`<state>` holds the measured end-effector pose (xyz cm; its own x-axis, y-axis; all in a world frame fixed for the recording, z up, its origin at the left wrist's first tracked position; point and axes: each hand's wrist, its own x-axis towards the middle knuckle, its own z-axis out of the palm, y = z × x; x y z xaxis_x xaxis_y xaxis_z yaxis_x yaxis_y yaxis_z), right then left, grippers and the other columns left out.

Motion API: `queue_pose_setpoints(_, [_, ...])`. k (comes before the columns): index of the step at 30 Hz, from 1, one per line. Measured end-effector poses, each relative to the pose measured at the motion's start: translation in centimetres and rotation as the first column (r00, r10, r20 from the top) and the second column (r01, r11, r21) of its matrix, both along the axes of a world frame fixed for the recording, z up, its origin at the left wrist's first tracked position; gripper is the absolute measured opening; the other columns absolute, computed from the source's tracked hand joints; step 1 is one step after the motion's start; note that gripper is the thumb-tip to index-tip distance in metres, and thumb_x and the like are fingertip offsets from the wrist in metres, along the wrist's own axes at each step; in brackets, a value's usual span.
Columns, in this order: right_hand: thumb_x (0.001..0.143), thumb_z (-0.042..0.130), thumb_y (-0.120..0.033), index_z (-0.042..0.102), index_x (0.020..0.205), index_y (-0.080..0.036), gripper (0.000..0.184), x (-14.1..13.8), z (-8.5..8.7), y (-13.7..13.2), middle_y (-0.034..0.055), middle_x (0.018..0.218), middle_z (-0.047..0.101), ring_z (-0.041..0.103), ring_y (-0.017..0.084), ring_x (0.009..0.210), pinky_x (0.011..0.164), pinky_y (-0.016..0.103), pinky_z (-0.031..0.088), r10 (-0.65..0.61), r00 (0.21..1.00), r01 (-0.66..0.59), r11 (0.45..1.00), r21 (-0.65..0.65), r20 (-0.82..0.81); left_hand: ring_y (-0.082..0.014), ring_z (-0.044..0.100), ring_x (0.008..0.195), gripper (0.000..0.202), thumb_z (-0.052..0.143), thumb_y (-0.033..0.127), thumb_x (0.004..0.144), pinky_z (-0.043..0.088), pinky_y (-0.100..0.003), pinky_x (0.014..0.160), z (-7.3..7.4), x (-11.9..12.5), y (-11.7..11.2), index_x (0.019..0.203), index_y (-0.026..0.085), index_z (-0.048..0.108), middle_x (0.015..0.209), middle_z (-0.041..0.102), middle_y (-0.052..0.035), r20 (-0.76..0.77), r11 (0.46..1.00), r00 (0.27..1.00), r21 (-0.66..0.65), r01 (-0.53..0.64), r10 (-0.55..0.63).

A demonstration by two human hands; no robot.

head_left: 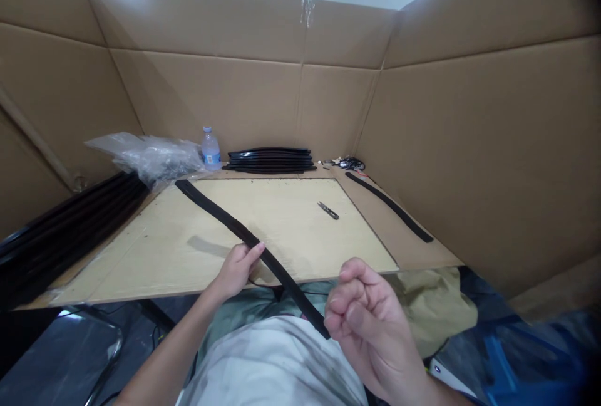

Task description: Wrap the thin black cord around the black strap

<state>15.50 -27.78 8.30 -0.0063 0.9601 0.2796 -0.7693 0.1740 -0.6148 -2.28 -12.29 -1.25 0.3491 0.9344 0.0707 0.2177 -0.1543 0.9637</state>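
Note:
A long, slightly curved black strip [282, 277] slants across the front edge of the board, its far end raised over the board and its near end close to my body. My left hand [239, 268] grips it around the middle, thumb on top. My right hand [370, 324] is raised beside the strip's near end, fingers curled and thumb pressed in; whatever they pinch, if anything, is too small to make out. Whether this hand touches the strip cannot be told. A thin dark thread or cord shows under the strip near my left hand.
Thread snips [328, 210] lie on the pale board [300, 199]. Another black strip [389, 205] lies at right. Stacked black strips [270, 160] stand at the back, more strips [70, 230] at left. A plastic bag [154, 158] and bottle [210, 150] are back left. Cardboard walls [211, 93] enclose the table.

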Motion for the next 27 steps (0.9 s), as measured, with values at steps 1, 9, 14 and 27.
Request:
queue_pose_setpoints(1, [0.073, 0.07, -0.011, 0.061, 0.092, -0.019, 0.022, -0.01, -0.02, 0.0, 0.0008, 0.074, 0.071, 0.068, 0.01, 0.064, 0.057, 0.014, 0.054, 0.002, 1.0, -0.002, 1.0, -0.001, -0.002, -0.0086, 0.029, 0.044, 0.047, 0.046, 0.052, 0.082, 0.02, -0.024, 0.044, -0.01, 0.0, 0.01, 0.052, 0.018, 0.035, 0.045, 0.032, 0.0049, -0.004, 1.0, 1.0, 0.0, 0.001, -0.001])
queue_pose_setpoints(9, [0.068, 0.073, -0.007, 0.06, 0.088, -0.019, 0.027, -0.11, 0.08, -0.03, -0.0004, 0.072, 0.069, 0.065, 0.008, 0.062, 0.055, 0.013, 0.051, 0.026, 1.0, -0.026, 1.0, 0.003, 0.013, -0.0086, 0.029, 0.043, 0.046, 0.046, 0.051, 0.082, 0.021, -0.024, 0.044, -0.19, 0.09, -0.01, 0.052, 0.018, 0.035, 0.045, 0.032, 0.0049, 0.019, 1.0, 1.0, -0.006, 0.004, -0.004])
queue_pose_setpoints(14, [0.073, 0.069, -0.011, 0.056, 0.082, -0.017, 0.017, -0.32, 0.15, 0.22, -0.0044, 0.055, 0.057, 0.053, 0.004, 0.049, 0.048, 0.011, 0.042, 0.018, 1.0, -0.018, 1.0, 0.002, 0.009, -0.0084, 0.029, 0.043, 0.045, 0.047, 0.05, 0.081, 0.021, -0.024, 0.043, -0.23, 0.11, 0.11, 0.052, 0.018, 0.035, 0.046, 0.031, 0.005, 0.035, 1.0, 0.999, -0.022, 0.013, -0.012])
queue_pose_setpoints(27, [0.087, 0.053, -0.015, 0.054, 0.087, -0.018, 0.002, -0.07, 0.0, 0.08, 0.0003, 0.064, 0.062, 0.059, 0.008, 0.057, 0.054, 0.015, 0.045, 0.01, 1.0, -0.01, 1.0, -0.028, 0.023, -0.0082, 0.028, 0.044, 0.045, 0.047, 0.051, 0.081, 0.019, -0.024, 0.043, -0.13, 0.16, 0.06, 0.052, 0.018, 0.034, 0.047, 0.031, 0.0046, 0.027, 1.0, 1.0, -0.013, 0.008, -0.007])
